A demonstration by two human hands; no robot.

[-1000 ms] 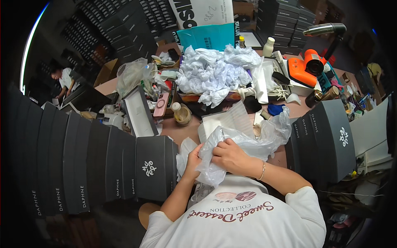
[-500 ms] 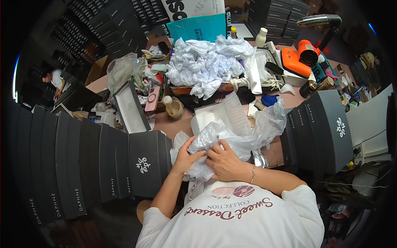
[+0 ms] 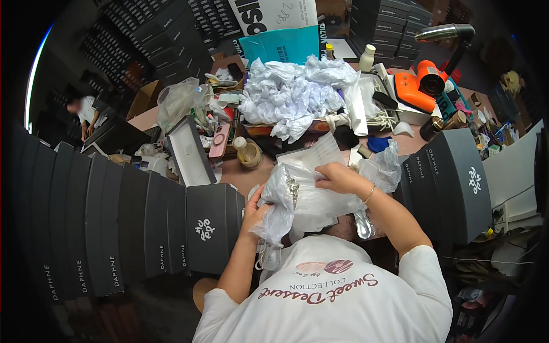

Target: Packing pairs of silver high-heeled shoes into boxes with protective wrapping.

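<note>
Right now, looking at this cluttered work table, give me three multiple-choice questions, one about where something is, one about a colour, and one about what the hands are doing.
1. Where does the heap of crumpled white paper lie?
A. At the far middle of the table
B. On the floor
C. On the black boxes at the left

2. What colour is the device at the far right, under the lamp?
A. Green
B. Orange
C. Yellow

3. What are the two hands doing?
A. Resting flat on the table
B. Both gripping a clear plastic bag
C. Holding a phone

Answers: 1 A, the heap sits beyond the hands, mid table. 2 B, its body is bright orange. 3 B, the left hand and right hand both clutch the clear plastic bag.
</note>
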